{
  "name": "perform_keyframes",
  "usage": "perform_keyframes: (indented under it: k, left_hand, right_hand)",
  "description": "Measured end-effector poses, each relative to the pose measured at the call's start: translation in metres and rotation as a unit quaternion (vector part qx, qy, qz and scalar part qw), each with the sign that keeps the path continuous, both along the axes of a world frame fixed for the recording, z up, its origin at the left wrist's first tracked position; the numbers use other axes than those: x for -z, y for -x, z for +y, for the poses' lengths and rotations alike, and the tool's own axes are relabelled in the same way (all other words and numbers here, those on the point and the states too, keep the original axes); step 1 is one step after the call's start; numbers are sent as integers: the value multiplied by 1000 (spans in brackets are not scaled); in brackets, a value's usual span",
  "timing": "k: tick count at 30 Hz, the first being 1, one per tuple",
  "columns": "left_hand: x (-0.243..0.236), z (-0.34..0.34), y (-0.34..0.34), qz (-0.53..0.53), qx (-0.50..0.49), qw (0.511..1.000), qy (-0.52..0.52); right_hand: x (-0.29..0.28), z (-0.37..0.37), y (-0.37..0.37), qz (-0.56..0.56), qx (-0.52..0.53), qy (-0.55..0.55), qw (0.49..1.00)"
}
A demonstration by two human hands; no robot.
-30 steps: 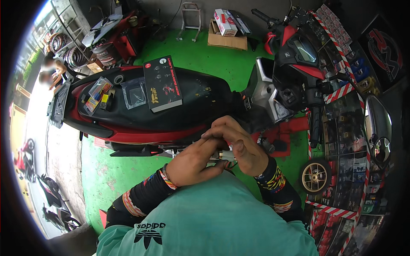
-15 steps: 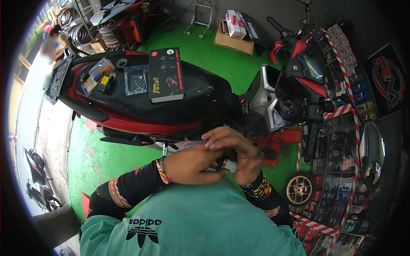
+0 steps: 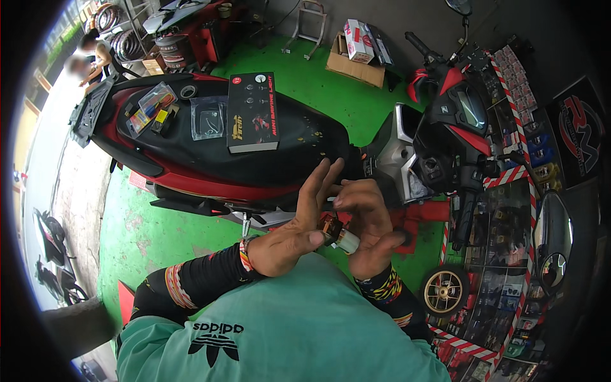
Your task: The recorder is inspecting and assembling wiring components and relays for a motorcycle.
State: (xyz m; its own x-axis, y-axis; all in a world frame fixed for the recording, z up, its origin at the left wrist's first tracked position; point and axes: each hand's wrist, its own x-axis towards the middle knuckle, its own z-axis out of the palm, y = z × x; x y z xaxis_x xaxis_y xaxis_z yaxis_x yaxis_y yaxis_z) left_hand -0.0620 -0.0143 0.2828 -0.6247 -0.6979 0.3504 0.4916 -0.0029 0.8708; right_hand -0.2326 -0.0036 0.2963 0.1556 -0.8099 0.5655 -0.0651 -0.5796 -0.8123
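Between my hands, over the front of my green shirt, is a small part (image 3: 347, 241) with a dark brownish block at one end and a white plug-like end; its exact kind is unclear. My left hand (image 3: 287, 237) keeps its thumb tip against the dark end, with its long fingers raised toward the seat. Half curled around the white end is my right hand (image 3: 370, 230), its thumb standing off to the side. Some of the contact behind the part is hidden. Just beyond lies the black and red motor scooter (image 3: 286, 127).
On the seat lie a black box (image 3: 252, 124), a clear plastic pack (image 3: 209, 118), a tape roll (image 3: 188, 91) and a small colourful package (image 3: 153, 105). A gold-rimmed wheel (image 3: 443, 290) leans by a glass display case (image 3: 496, 254) on the right. Behind stands a cardboard box (image 3: 356, 67); two people are far left.
My left hand has lifted off the part, its fingers straightening upward, so the dark block shows. My right thumb has swung away. The whole view has shifted slightly.
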Motion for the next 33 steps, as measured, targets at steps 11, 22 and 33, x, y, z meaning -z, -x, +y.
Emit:
perform_keyframes:
  k: [11, 22, 33]
  left_hand:
    - [-15, -2, -6, -30, -71, 996, -38]
    - [-39, -6, 8, -37, -149, 986, -61]
    - [-37, 20, 7, -1, -103, 994, -42]
  right_hand:
    - [-5, 13, -12, -47, -102, -145, 983]
    - [-5, 26, -25, -64, -108, -200, 972]
    - [9, 24, -30, -49, -50, 40, 997]
